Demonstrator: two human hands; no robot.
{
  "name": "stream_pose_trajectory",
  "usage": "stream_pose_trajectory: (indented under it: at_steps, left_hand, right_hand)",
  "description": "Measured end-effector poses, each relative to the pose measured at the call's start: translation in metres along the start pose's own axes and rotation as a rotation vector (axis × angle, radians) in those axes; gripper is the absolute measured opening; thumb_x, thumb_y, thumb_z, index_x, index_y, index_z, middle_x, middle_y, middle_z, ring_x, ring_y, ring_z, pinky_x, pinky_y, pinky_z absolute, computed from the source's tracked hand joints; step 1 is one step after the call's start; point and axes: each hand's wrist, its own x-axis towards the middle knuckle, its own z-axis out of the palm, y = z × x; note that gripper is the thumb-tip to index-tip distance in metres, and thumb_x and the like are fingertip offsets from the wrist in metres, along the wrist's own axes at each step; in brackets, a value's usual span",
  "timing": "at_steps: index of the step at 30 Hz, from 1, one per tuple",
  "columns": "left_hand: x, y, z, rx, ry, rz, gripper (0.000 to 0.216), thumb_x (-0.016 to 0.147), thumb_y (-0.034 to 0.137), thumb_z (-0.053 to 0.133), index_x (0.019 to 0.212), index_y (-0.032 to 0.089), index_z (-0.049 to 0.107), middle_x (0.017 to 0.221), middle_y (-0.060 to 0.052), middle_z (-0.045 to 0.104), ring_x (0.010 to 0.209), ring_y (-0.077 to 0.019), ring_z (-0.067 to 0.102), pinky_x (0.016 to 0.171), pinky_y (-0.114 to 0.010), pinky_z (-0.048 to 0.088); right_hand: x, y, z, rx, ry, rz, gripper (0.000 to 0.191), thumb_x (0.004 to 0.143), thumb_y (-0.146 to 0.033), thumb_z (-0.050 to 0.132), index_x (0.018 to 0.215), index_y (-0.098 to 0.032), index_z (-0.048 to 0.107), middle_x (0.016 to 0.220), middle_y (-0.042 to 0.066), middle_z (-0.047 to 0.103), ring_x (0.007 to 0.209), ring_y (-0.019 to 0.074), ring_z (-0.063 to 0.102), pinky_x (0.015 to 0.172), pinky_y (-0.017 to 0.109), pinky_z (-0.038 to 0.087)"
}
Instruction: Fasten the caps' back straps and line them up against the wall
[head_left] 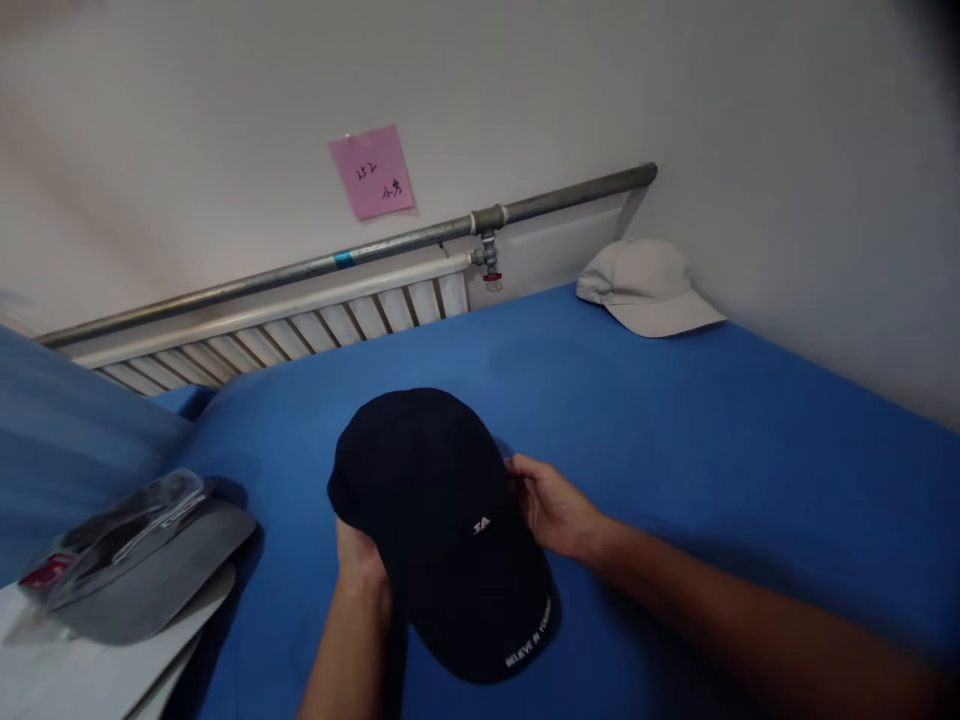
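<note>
Dark curved-brim fabric cap (pixel 439 490), lower centre of frame; right hand (pixel 555 508) pinches its edge; left hand (pixel 361 555) beneath, fingers hidden, can't tell their state; beige fabric cap (pixel 645 280), upper right.

Now I'm seeing a plain room, home or workplace I can't tell: radiator (pixel 341 325), pipe (pixel 409 241) beyond the blue surface's (pixel 675 430) far edge, pink note (pixel 373 175) above.

The left hand (pixel 361 560) and right hand (pixel 553 508) hold a dark cap (pixel 431 490) at lower centre; a pale cap (pixel 643 275) sits at upper right, a grey cap (pixel 161 580) at lower left.
</note>
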Motion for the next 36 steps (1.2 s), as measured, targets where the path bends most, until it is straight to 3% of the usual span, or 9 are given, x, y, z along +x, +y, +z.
stream_pose_trajectory:
  at_steps: [4,7,10,14,18,22,29,32,36]
  left_hand:
    - [0.005,0.005,-0.003,0.031,-0.089,0.175,0.050,0.099,0.037,0.027,0.104,0.019,0.074,0.095,-0.007,0.076,0.098,-0.0188,0.068,0.103,-0.034,0.043]
    - [0.005,0.006,0.003,0.070,-0.232,0.135,0.056,0.097,0.050,0.028,0.117,0.017,0.068,0.115,-0.009,0.070,0.112,-0.0215,0.063,0.110,-0.038,0.036]
    - [0.004,0.008,0.005,0.022,-0.362,0.094,0.049,0.100,0.033,0.024,0.119,0.019,0.066,0.120,-0.006,0.068,0.117,-0.0157,0.059,0.110,-0.030,0.035]
    - [0.004,0.011,0.004,-0.034,-0.358,0.100,0.049,0.101,0.024,0.023,0.115,0.016,0.069,0.113,-0.006,0.071,0.110,-0.0131,0.063,0.105,-0.024,0.040]
    - [0.002,0.007,0.006,0.004,-0.372,0.058,0.048,0.101,0.029,0.023,0.117,0.020,0.068,0.120,-0.005,0.067,0.118,-0.0141,0.059,0.112,-0.028,0.031]
    - [0.000,0.008,0.003,0.067,-0.397,-0.050,0.045,0.099,0.025,0.027,0.119,0.021,0.067,0.123,-0.004,0.065,0.121,-0.0134,0.055,0.113,-0.028,0.024]
    - [-0.006,0.011,-0.003,0.225,0.020,-0.106,0.044,0.095,0.026,0.031,0.102,0.031,0.075,0.102,0.000,0.074,0.109,-0.0145,0.064,0.110,-0.031,0.027]
    - [-0.007,0.005,0.006,0.276,0.248,-0.080,0.046,0.094,0.029,0.031,0.095,0.032,0.077,0.087,-0.001,0.077,0.095,-0.0142,0.070,0.102,-0.025,0.040]
    - [-0.009,-0.004,0.031,0.284,0.504,-0.029,0.045,0.096,0.033,0.029,0.109,0.032,0.072,0.077,-0.002,0.077,0.075,-0.0147,0.073,0.085,-0.024,0.053]
  right_hand:
    - [-0.003,-0.004,0.004,0.097,0.054,-0.028,0.008,0.070,-0.019,0.053,0.062,-0.019,0.052,0.058,-0.004,0.053,0.057,0.0101,0.050,0.065,0.025,0.040]
    - [-0.007,-0.006,0.007,0.107,0.036,-0.058,0.011,0.071,-0.017,0.054,0.061,-0.020,0.050,0.059,-0.003,0.053,0.059,0.0109,0.050,0.067,0.026,0.041]
    - [-0.008,-0.006,0.008,0.108,0.033,-0.086,0.011,0.071,-0.017,0.055,0.061,-0.020,0.051,0.061,-0.003,0.054,0.062,0.0114,0.050,0.070,0.026,0.041]
    - [-0.006,-0.004,0.006,0.085,0.045,-0.057,0.007,0.071,-0.017,0.054,0.064,-0.019,0.055,0.064,-0.003,0.056,0.062,0.0108,0.052,0.073,0.026,0.042]
    - [-0.002,-0.003,0.003,0.059,0.021,-0.092,0.006,0.070,-0.016,0.056,0.065,-0.019,0.055,0.062,-0.004,0.057,0.060,0.0092,0.052,0.074,0.025,0.041]
    - [0.001,-0.009,-0.002,0.076,-0.147,-0.055,0.007,0.074,-0.024,0.060,0.070,-0.017,0.061,0.064,-0.003,0.062,0.063,0.0102,0.056,0.072,0.025,0.041]
    - [0.001,-0.026,-0.012,0.138,-0.307,-0.014,0.016,0.078,-0.033,0.066,0.082,-0.017,0.065,0.070,-0.003,0.068,0.065,0.0111,0.061,0.072,0.026,0.041]
    - [-0.001,-0.028,-0.014,0.172,-0.349,-0.012,0.021,0.080,-0.035,0.065,0.088,-0.016,0.067,0.076,0.000,0.071,0.070,0.0134,0.064,0.076,0.028,0.043]
    - [-0.005,-0.029,-0.014,0.165,-0.382,0.013,0.028,0.081,-0.040,0.065,0.088,-0.013,0.068,0.074,0.002,0.070,0.068,0.0146,0.065,0.076,0.029,0.045]
